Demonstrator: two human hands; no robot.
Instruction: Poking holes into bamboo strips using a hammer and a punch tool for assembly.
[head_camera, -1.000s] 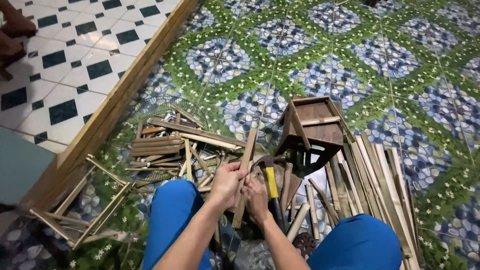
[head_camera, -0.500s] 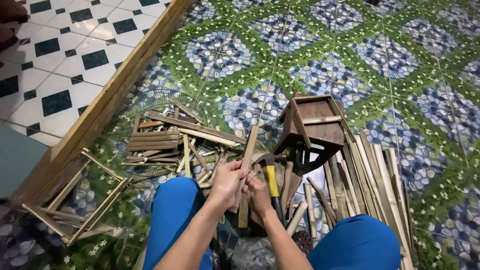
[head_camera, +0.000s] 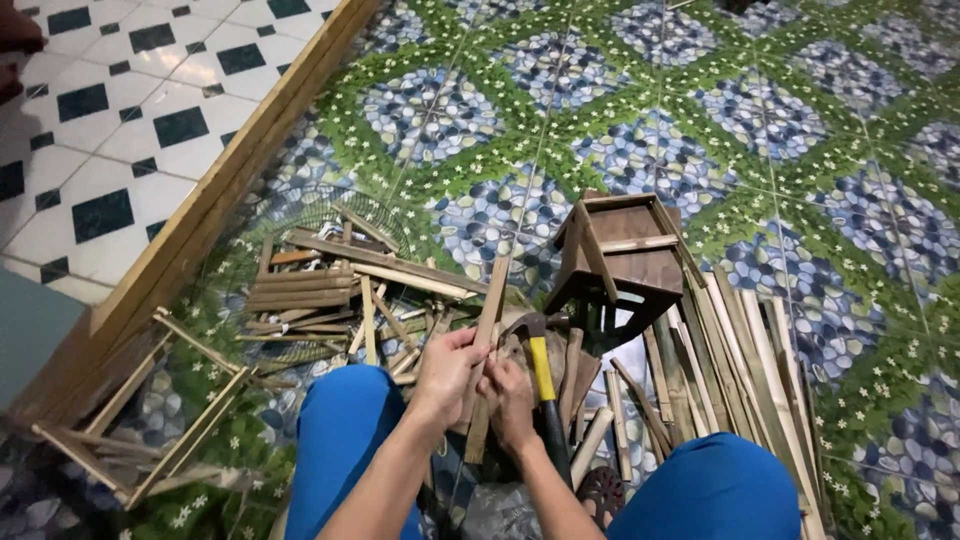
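Observation:
My left hand (head_camera: 447, 372) and my right hand (head_camera: 512, 397) both grip a flat wooden slat (head_camera: 489, 310) that stands nearly upright between my blue-clad knees (head_camera: 345, 430). The slat's top end points away from me. A hammer with a yellow and black handle (head_camera: 541, 365) lies just right of my right hand, head away from me. Beyond it, a small brown wooden box frame (head_camera: 620, 255) rests tilted on the floor.
Loose wooden slats (head_camera: 310, 290) lie piled to the left on a wire grille, and longer strips (head_camera: 740, 360) fan out on the right. Thin stick frames (head_camera: 150, 420) sit at the lower left. A wooden threshold beam (head_camera: 215, 205) divides the patterned floor from white tiles.
Both hands stay on the slat with barely any shift. The view has drifted slightly.

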